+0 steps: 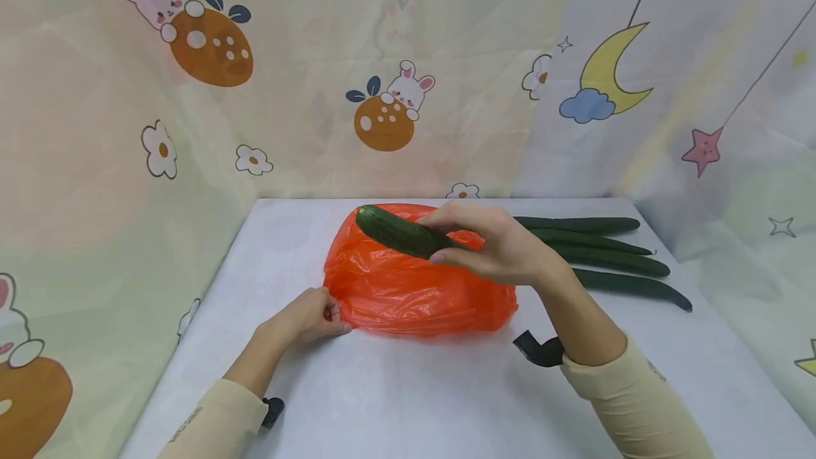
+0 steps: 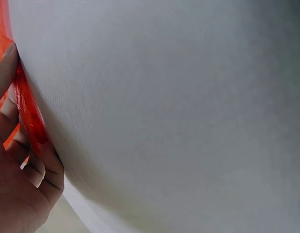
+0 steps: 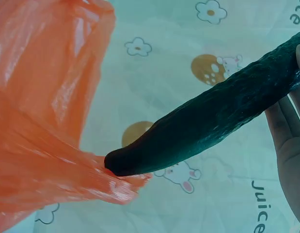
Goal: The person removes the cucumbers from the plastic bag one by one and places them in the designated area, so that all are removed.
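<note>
My right hand grips a dark green cucumber, its rounded end pointing left over an orange-red plastic bag. In the right wrist view the far end of the cucumber overlaps a bunched part of the bag, with the fingers at its other end. At the bag's left side, my left hand pinches the edge. The left wrist view shows curled fingers and the thumb around a red fold of the bag. What lies inside the bag is hidden.
Several more cucumbers lie side by side at the right of the white table, partly behind my right hand and the bag. A cloth backdrop printed with rabbits and flowers encloses the back and sides. Black straps hang at both wrists.
</note>
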### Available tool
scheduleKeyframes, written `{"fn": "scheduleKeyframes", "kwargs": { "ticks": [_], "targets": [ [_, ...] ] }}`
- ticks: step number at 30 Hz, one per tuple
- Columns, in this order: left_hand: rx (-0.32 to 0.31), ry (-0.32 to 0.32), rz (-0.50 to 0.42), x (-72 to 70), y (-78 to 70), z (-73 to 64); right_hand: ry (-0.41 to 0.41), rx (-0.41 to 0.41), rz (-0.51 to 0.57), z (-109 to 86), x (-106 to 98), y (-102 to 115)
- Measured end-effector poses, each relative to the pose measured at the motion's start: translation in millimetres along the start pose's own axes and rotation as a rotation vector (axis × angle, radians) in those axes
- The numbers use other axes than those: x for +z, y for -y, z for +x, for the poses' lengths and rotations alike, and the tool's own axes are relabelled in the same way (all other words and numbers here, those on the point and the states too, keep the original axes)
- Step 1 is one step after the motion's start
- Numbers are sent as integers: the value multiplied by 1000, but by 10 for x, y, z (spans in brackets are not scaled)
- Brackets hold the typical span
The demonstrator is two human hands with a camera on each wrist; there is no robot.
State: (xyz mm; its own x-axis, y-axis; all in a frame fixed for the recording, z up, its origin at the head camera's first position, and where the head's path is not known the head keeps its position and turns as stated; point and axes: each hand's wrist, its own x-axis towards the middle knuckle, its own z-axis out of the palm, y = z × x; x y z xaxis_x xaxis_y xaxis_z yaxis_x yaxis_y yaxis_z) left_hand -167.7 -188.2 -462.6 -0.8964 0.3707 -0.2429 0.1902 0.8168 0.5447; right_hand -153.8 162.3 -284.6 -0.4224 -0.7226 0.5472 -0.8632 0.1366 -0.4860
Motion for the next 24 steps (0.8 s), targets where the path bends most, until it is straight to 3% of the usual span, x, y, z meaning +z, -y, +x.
{"fn": "scheduleKeyframes", "kwargs": {
  "ticks": [10, 17, 24],
  "targets": [
    [-16, 13, 9, -14, -8, -3, -56, -80, -8, 99, -125, 74],
    [-9, 7, 5, -5, 2, -2, -51, -66, -29, 85, -213, 106],
    [-5, 2, 18, -5, 9, -12, -44, -22, -73, -80, -324, 51]
  ]
}}
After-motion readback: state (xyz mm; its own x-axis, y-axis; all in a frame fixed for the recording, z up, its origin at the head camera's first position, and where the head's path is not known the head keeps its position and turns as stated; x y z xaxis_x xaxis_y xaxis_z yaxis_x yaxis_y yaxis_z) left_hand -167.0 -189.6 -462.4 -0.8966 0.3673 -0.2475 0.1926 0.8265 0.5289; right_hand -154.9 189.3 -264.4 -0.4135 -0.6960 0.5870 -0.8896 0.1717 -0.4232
